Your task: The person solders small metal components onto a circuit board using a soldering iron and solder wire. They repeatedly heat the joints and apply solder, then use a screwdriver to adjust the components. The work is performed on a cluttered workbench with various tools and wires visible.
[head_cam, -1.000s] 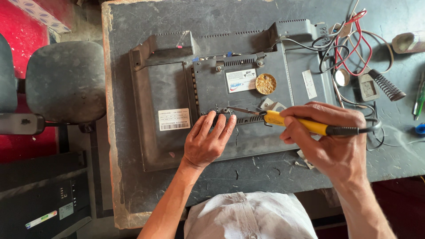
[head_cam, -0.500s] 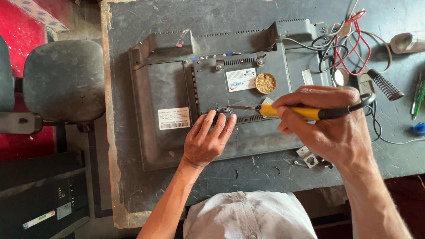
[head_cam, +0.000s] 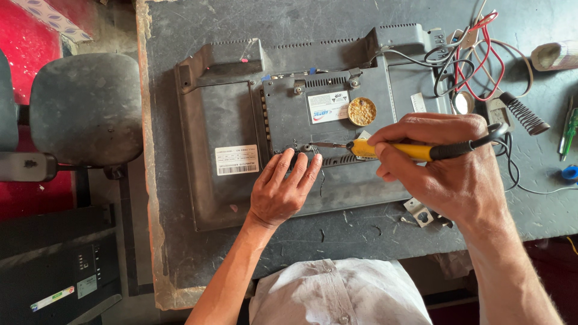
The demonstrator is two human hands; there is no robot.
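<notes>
on the worktop: grey worktop (head_cam: 198, 253) carrying a dark monitor back panel (head_cam: 241, 120), lying face down
left hand: left hand (head_cam: 282, 191) flat and open on the panel's lower middle, fingers spread, fingertips just by the small connector spot
right hand: right hand (head_cam: 442, 165) closed around a yellow-handled soldering iron (head_cam: 397, 149), held pen-style
iron tip: pointing left, right at the spot beside the left fingertips, touching or nearly, hard to tell
on the panel: small round tin (head_cam: 362, 111) of brownish stuff just above the iron, white barcode sticker (head_cam: 236, 159) to the left
right side of worktop: tangle of red and black wires (head_cam: 475, 60), coiled spring stand (head_cam: 525, 114), green screwdriver (head_cam: 569, 129)
off the worktop: grey padded chair (head_cam: 84, 108) on the left
</notes>
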